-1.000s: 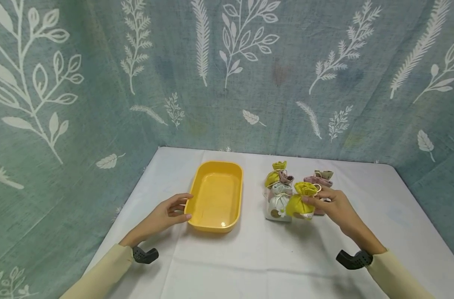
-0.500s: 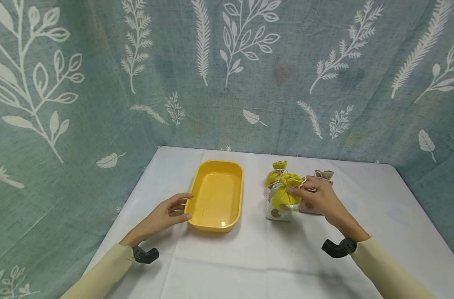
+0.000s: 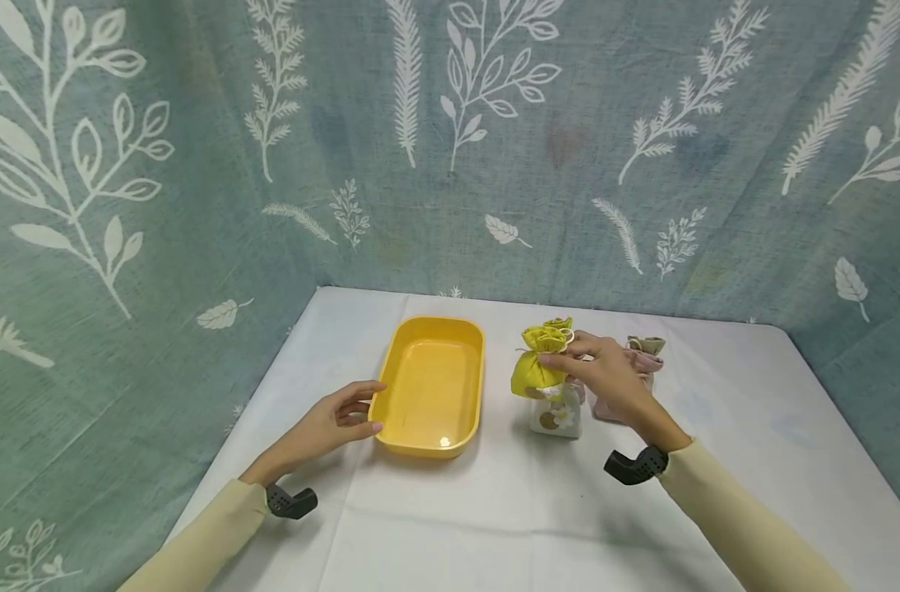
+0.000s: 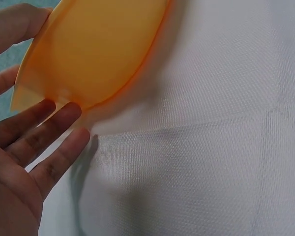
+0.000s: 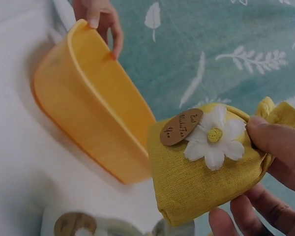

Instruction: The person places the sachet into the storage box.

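Note:
A yellow drawstring pouch (image 3: 536, 374) hangs from my right hand (image 3: 605, 374), which pinches it by its gathered neck, above the white tabletop. In the right wrist view, the pouch carries a white fabric flower (image 5: 215, 136) and a brown oval tag (image 5: 181, 127). Left of it lies a yellow plastic tray (image 3: 429, 395) with nothing in it. My left hand (image 3: 320, 427) holds the tray's left rim, some fingertips over the edge and others against the outer wall in the left wrist view. Below the held pouch stands a white pouch (image 3: 556, 418), partly hidden.
Right of the white pouch, a pinkish pouch (image 3: 609, 409) and one with an olive-green top (image 3: 646, 344) stand partly behind my right hand. Another yellow pouch top (image 3: 559, 323) shows behind the held one. A leaf-patterned curtain (image 3: 450, 148) closes the back and sides.
My right hand has carried the yellow pouch leftward and slightly up from the group, passing in front of the white pouch. The left hand and tray have stayed put.

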Tool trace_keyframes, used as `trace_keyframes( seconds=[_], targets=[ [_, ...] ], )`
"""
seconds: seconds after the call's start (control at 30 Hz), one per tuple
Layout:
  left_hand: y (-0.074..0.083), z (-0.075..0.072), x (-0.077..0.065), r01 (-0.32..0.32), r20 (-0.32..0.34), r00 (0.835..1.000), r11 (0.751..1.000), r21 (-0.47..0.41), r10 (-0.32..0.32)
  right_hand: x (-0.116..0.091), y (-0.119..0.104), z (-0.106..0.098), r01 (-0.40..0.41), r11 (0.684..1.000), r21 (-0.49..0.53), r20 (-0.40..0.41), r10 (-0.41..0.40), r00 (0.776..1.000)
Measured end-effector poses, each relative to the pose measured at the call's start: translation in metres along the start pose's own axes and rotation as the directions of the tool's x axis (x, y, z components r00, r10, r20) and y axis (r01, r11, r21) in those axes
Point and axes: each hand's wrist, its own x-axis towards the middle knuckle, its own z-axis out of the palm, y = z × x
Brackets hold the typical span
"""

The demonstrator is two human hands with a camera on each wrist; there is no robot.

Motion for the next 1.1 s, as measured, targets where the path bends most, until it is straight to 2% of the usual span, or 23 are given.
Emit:
trace_keyframes(
  seconds=[0.23,0.7,0.93,1.1],
  targets=[
    [-0.003,-0.001,0.002,-0.010,0.010,1.000,1.000,-0.011,0.010,0.020,-0.011,0.021,0.053,0.994,0.095,0.030,-0.057,0.998],
    [-0.001,0.003,0.005,0.009,0.004,1.000,1.000,-0.004,-0.009,0.061,-0.029,0.065,0.112,0.991,0.072,0.085,-0.118,0.989],
    [-0.001,0.002,0.002,-0.001,0.000,1.000,1.000,-0.023,0.001,0.080,-0.036,0.091,0.090,0.986,0.138,0.129,-0.108,0.986],
    [-0.001,0.001,0.000,0.009,-0.007,1.000,1.000,-0.025,-0.009,0.093,-0.039,0.110,0.085,0.988,0.131,0.167,-0.107,0.980]
  ],
)
